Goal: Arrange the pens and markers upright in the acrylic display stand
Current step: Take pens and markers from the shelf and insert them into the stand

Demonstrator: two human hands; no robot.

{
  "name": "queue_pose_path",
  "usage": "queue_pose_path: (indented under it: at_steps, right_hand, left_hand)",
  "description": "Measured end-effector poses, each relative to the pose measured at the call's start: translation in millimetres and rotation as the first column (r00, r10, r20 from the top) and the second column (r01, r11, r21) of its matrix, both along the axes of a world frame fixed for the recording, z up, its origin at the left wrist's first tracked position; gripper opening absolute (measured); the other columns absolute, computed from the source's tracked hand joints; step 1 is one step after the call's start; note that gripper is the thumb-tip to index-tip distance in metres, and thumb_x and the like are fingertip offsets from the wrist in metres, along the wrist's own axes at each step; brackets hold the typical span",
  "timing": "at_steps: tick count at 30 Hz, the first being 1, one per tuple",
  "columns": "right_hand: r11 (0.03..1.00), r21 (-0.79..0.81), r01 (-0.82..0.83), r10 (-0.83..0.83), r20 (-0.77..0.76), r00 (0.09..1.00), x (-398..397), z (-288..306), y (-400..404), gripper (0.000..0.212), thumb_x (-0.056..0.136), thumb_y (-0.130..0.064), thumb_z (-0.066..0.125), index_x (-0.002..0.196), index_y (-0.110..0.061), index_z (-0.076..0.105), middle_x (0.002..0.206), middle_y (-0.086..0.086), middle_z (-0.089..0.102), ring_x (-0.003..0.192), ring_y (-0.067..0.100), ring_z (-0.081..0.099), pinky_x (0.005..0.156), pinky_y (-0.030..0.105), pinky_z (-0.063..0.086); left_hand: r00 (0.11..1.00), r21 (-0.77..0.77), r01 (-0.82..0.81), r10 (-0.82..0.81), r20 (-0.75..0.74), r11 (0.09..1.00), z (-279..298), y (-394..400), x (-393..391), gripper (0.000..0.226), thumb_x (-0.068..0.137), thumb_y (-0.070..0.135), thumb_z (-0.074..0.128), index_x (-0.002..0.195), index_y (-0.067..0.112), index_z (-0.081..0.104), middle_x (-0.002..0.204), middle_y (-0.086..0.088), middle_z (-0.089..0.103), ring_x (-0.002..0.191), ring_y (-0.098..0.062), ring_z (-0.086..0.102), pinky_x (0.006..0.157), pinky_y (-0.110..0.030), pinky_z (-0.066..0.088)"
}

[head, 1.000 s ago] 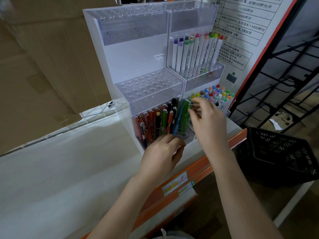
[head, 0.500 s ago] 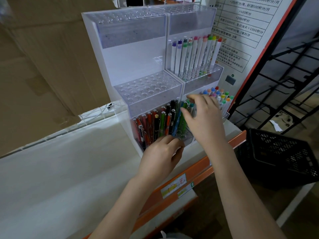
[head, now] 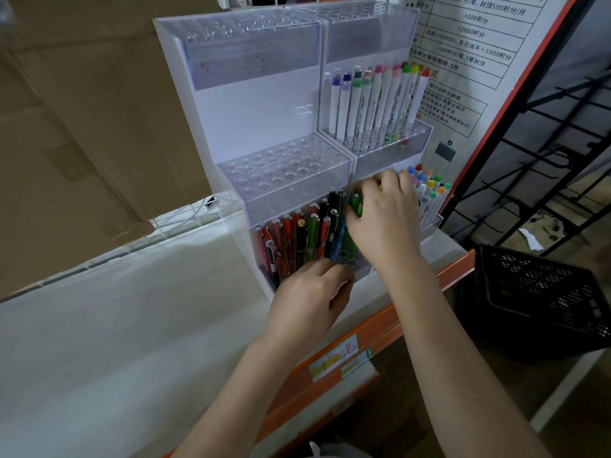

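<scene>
On the white shelf (head: 132,325) stands the acrylic display stand (head: 251,104), its lowest left tier packed with upright pens (head: 297,239) — orange, red, black, green. The right hand (head: 385,223) curls its fingers round a few green pens (head: 356,201) at that tier's right end. The left hand (head: 307,299) rests at the stand's front base, fingers curled; whether it holds anything I cannot tell. White markers (head: 373,107) fill the middle right tier — more markers (head: 429,193) stand just below. A black crate (head: 542,302) sits lower right.

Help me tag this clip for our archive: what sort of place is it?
Probably a stationery shop or its stockroom: an acrylic display stand stocked with markers, price labels on the orange shelf edge, and a printed points notice.
</scene>
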State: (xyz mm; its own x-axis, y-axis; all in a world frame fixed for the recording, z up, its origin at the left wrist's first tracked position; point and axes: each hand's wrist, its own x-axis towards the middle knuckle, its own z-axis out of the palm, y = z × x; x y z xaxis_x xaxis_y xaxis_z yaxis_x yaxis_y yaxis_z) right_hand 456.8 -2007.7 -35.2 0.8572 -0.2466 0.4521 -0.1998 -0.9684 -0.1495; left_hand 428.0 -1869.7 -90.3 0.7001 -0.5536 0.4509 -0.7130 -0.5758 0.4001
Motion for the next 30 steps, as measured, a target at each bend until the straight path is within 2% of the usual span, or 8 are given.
queue_pose_path:
  at_steps: [11, 22, 27, 30]
  right_hand:
    - [1.000, 0.000, -0.023, 0.023, 0.030, 0.999, 2.2, 0.1, -0.5, 0.028, 0.090, -0.029, 0.055, 0.103, -0.004, 0.062, 0.110, 0.012, 0.056, 0.109, 0.030, 0.043, 0.093, 0.039, 0.035]
    - [1.000, -0.011, -0.007, 0.007, -0.009, 1.000, 3.4, 0.7, 0.3, 0.031, 0.094, -0.029, 0.050, 0.109, -0.004, 0.059, 0.116, 0.010, 0.053, 0.115, 0.027, 0.040, 0.098, 0.035, 0.030]
    - [1.000, -0.013, -0.002, 0.002, -0.002, 1.000, 2.4, -0.7, 2.0, 0.031, 0.093, -0.026, 0.052, 0.110, -0.001, 0.059, 0.117, 0.012, 0.054, 0.117, 0.028, 0.039, 0.100, 0.035, 0.028]
    - [1.000, -0.017, 0.001, -0.001, 0.010, 1.000, 3.4, 0.0, 2.4, 0.030, 0.093, -0.025, 0.052, 0.108, -0.001, 0.060, 0.115, 0.013, 0.055, 0.115, 0.028, 0.041, 0.099, 0.035, 0.029]
  left_hand:
    - [1.000, 0.003, 0.010, -0.010, -0.006, 1.000, 0.1, 0.2, 1.5, 0.028, 0.086, 0.030, 0.043, 0.087, 0.018, 0.069, 0.083, 0.004, 0.065, 0.074, -0.016, 0.063, 0.056, -0.026, 0.052]
    - [1.000, 0.001, 0.020, -0.020, -0.011, 1.000, -1.2, 2.2, 2.4, 0.027, 0.087, 0.030, 0.043, 0.087, 0.019, 0.068, 0.084, 0.005, 0.065, 0.074, -0.015, 0.062, 0.056, -0.026, 0.051]
    - [1.000, 0.004, 0.025, -0.025, -0.017, 1.000, -1.6, 3.0, 2.4, 0.018, 0.086, 0.025, 0.051, 0.087, 0.019, 0.068, 0.084, 0.004, 0.065, 0.074, -0.015, 0.063, 0.056, -0.026, 0.052]
    - [0.999, 0.001, 0.034, -0.034, -0.013, 0.999, -1.2, 3.4, 2.9, 0.025, 0.087, 0.028, 0.044, 0.087, 0.019, 0.068, 0.084, 0.004, 0.065, 0.075, -0.015, 0.063, 0.056, -0.026, 0.052]
